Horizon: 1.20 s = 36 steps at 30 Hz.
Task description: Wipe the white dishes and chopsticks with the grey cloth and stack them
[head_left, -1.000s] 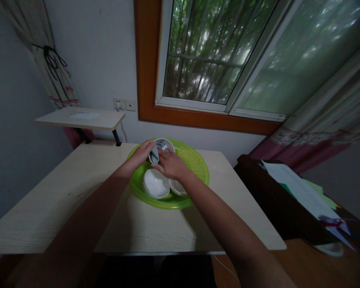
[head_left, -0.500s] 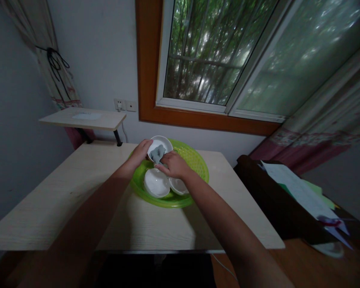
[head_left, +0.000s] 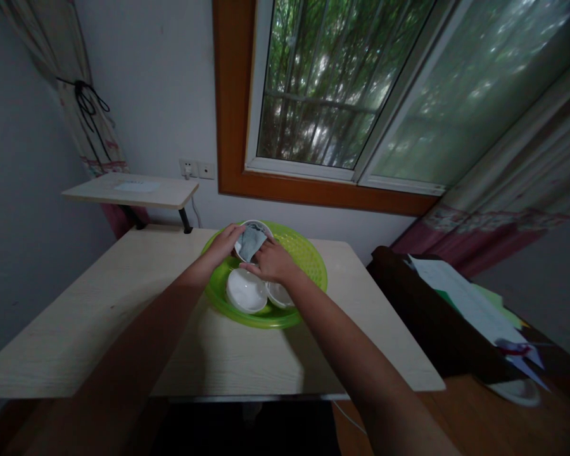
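Note:
My left hand (head_left: 226,242) grips the left rim of a white bowl (head_left: 265,225) over the far side of a round green plastic basket (head_left: 266,323). A grey-blue cloth (head_left: 251,242) covers much of the bowl's inside. At the bowl's right side, my right hand (head_left: 274,261) has its fingers on the cloth, its thumb stretched toward the left. Two more white bowls sit in the basket nearer to me: one on the left (head_left: 247,291), and one (head_left: 279,295) partly hidden under my right wrist.
The basket stands on a pale wooden table (head_left: 247,361). A small raised shelf (head_left: 133,190) is at its back left. Behind are a wall with sockets (head_left: 197,169) and a window (head_left: 327,95). Right of the table, papers (head_left: 456,297) lie on a dark brown surface.
The cloth was bunched in the bowl and now lies spread wider over its inside. The bowl now looks more tilted. Both hands have stayed nearly in place.

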Motion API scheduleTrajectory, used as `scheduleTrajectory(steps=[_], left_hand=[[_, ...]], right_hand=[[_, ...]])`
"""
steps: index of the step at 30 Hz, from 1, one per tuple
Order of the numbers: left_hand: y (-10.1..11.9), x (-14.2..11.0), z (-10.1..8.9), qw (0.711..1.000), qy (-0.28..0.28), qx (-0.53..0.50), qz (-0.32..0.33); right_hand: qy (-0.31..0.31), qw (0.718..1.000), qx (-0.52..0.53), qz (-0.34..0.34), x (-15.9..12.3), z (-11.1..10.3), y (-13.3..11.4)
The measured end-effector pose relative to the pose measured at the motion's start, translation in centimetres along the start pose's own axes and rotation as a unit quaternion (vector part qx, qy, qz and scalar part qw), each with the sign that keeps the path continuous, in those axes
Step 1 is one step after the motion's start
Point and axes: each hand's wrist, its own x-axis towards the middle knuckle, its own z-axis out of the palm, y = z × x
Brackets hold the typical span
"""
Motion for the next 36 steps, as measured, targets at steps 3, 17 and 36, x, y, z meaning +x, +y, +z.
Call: scheduleTrajectory(steps=[3,17,36], left_hand=[[-0.5,0.3,-0.1,1.000,0.008,-0.013,-0.014],[-0.9,0.5,-0.2,0.999,0.016,-0.043,-0.002],[-0.3,0.4,-0.1,0.999,0.038,0.004,-0.002]], right_hand=[[-0.010,0.999,-0.021,0.026,0.0,-0.4,0.2],[0.011,0.994,0.039,-0.099,-0.3,0.0,-0.1],[-0.062,0.995,-0.067,0.038,0.4,-0.2,0.1]])
